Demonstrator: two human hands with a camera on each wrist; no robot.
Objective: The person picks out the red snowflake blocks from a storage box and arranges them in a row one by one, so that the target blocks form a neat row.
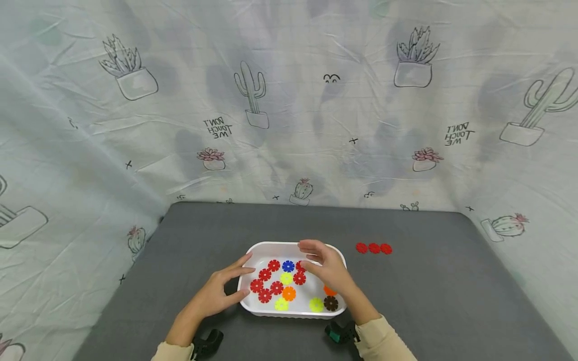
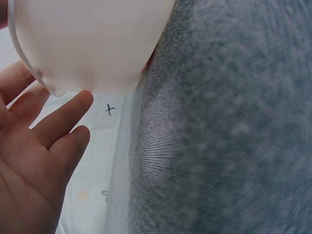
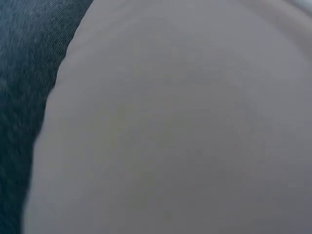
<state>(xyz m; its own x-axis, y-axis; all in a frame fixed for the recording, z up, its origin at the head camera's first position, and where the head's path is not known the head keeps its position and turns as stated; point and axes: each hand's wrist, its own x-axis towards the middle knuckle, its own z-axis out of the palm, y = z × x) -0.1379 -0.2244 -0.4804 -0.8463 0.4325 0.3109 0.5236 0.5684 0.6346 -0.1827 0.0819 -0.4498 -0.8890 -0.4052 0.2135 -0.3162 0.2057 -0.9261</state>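
The white tray point(image 1: 295, 315) sits on the grey table point(image 1: 433, 301), in the middle of its near half. At its left end the left hand point(image 1: 217, 293) spreads straight, parted fingers over the rim, thumb toward the near corner; it rests against the tray rather than gripping it. In the left wrist view part of that hand is cut off, some fingers pass behind the rim, and a reddish bit low on the tray wall is hard to make out.

The right hand point(image 1: 328, 266) reaches over the far right part of the tray, fingers loosely bent and thumb apart from them. It partly hides a red disc point(image 1: 299, 268); whether the thumb touches that one I cannot tell. An orange disc point(image 1: 329, 291) is partly covered by the right wrist, just beyond a dark disc point(image 1: 331, 303), black or brown. More notched discs lie left of these, mostly red, with a blue disc point(image 1: 288, 266) on the far side.

Right of the tray, toward the far side, three red discs point(image 1: 374, 248) form a row. The right wrist view is filled by a blurred pale surface point(image 3: 170, 126) and leaves the right hand out of sight
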